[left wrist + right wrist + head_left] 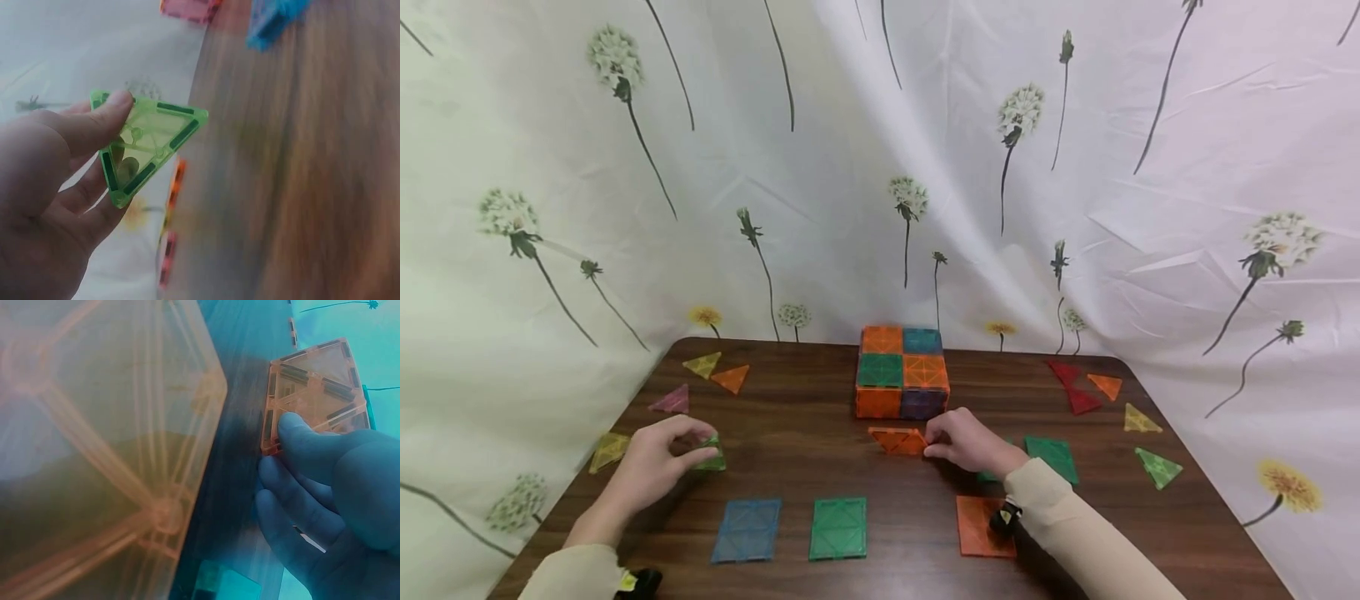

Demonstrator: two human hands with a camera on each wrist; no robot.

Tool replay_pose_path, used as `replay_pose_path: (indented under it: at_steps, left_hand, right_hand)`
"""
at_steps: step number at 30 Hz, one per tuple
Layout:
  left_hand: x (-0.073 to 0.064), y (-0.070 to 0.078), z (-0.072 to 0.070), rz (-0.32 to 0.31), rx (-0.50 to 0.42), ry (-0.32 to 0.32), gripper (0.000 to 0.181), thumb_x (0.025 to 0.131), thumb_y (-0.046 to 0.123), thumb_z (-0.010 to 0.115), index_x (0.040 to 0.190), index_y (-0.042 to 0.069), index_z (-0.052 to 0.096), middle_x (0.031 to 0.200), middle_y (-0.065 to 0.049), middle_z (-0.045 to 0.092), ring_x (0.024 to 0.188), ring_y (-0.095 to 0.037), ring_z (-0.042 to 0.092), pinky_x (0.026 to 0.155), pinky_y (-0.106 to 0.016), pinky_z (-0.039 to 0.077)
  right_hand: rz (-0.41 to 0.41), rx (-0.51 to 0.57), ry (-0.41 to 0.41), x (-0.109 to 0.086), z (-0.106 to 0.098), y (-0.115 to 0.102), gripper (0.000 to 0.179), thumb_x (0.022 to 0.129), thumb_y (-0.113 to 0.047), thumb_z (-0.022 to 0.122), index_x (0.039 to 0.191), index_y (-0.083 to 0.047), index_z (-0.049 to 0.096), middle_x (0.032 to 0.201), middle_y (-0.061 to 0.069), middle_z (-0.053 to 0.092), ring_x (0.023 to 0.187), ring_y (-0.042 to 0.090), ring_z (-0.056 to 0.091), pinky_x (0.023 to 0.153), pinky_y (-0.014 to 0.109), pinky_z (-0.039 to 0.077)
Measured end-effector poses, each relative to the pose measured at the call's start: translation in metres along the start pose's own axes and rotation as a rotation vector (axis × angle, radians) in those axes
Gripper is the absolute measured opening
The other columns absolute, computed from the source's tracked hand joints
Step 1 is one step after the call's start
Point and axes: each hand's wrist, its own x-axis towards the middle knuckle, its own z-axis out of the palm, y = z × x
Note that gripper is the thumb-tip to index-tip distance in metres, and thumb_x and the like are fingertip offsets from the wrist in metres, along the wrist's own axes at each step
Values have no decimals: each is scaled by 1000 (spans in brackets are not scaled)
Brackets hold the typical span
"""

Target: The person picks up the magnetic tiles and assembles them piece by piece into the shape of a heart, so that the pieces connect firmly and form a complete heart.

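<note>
My left hand point(658, 458) pinches a light green triangular magnetic tile point(153, 140) between thumb and fingers, over the table's left side. In the left wrist view the thumb lies on one corner of it. At the middle of the table, my right hand point(967, 442) pinches an orange triangular tile point(897, 442) by its right end. This tile stands just in front of a box built of square tiles point(878, 403) in orange, green, blue and purple. In the right wrist view the thumb presses the face of the orange tile, with fingers behind it.
Blue point(747, 531), green point(838, 528) and orange square tiles point(973, 525) lie along the near side. Green tiles point(1051, 459) lie by the right forearm. Several triangles, including yellow point(703, 365) and red ones point(1083, 402), lie along both sides. A flowered curtain point(820, 208) hangs behind.
</note>
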Motion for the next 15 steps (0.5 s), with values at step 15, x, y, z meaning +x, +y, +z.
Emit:
replay_pose_path:
  at_steps: [15]
  left_hand:
    - [54,52,65,193,-190,-180,13,93,9,81,103,18,79,96,10,71,85,-6,66,70,-31,59]
  right_hand:
    - [12,19,15,0,1,1,19,97,-16,78,81,-22,71,71,-16,63,59,-1,45,59,20,43]
